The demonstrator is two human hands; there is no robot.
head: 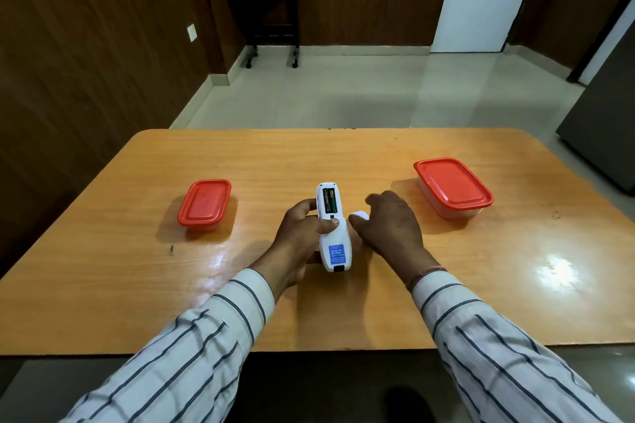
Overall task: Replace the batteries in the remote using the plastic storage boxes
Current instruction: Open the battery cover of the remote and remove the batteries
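The left hand (302, 233) is gripping the white remote (332, 233) from its left side, fingers wrapping underneath and the thumb pressing across the back, holding it back-side up over the middle of the wooden table (137, 285). The remote's battery compartment is lying open at its far end, with 1 green battery (332, 201) clearly showing inside; whether a 2nd is sitting beside it cannot be told. The right hand (391, 223) is resting palm down just right of the remote, its fingers curling onto 1 small white piece, apparently the battery cover (359, 215), against the tabletop. 2 plastic boxes are sitting closed under red lids: a smaller box (204, 203) well to the left, a larger box (453, 186) to the right. Both striped sleeves (192, 347) are reaching in from below.
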